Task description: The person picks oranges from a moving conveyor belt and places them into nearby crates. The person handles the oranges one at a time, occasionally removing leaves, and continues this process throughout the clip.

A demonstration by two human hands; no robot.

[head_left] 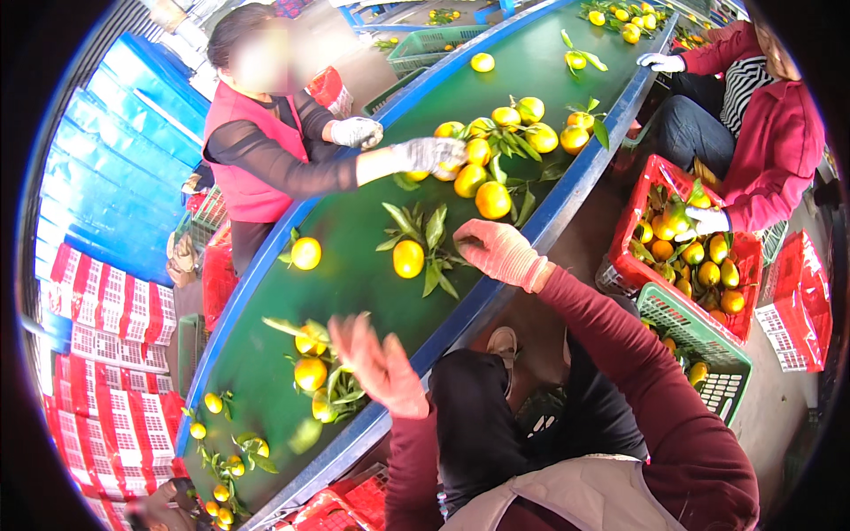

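Observation:
My left hand [382, 367], in a salmon-coloured knit glove, is blurred over the green conveyor belt [358, 292], its fingers spread and holding nothing. Just left of it lies a cluster of leafy citrus fruits [310, 374], partly hidden by the fingers. A blurred yellow-green thing [306, 435] shows below them. My right hand [499, 253], gloved alike, is above the belt's near edge with its fingers curled. Whether something is inside it is hidden. Beside its fingertips are green leaves around a single orange citrus fruit [408, 259]. A larger leafy group of citrus fruits [493, 200] lies just beyond.
A co-worker's gloved hand [431, 156] reaches across the belt onto fruit. At right, another person's gloved hand [705, 221] is at a fruit-filled red-lined crate [747, 265]. A green crate [727, 391] stands beside my legs. Blue rails [551, 226] edge the belt. Red-and-white crates [119, 411] are stacked left.

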